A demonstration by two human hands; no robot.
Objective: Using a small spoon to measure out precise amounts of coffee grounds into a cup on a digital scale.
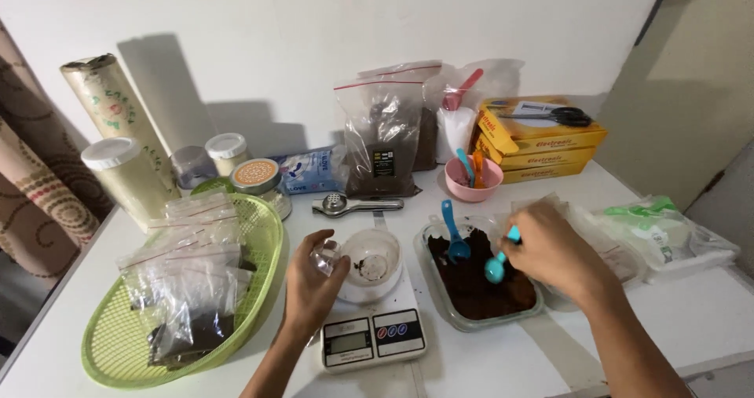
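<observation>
Right hand [550,250] closed around turquoise spoon [496,266], dipped in dark powder inside clear container [440,288] right of scale [373,337]. Left hand [312,276] pinched small bag [323,258] beside cup [371,263] atop scale. Scooping underway; level lift probably needed.

From my feed, both of my arms come in from the bottom edge, at about six o'clock — bare from the frame edge to the fingertips, with no sleeve or cuff showing on either. My left hand [312,276] wears no glove, ring or wristband that I can make out; the wrist is plain. My right hand [554,250] is the same — no watch, no bracelet, nothing strapped on. Both forearms are slim and bare along their whole visible length. The fingers [528,224] on the right are too blurred for me to judge the nails.
</observation>
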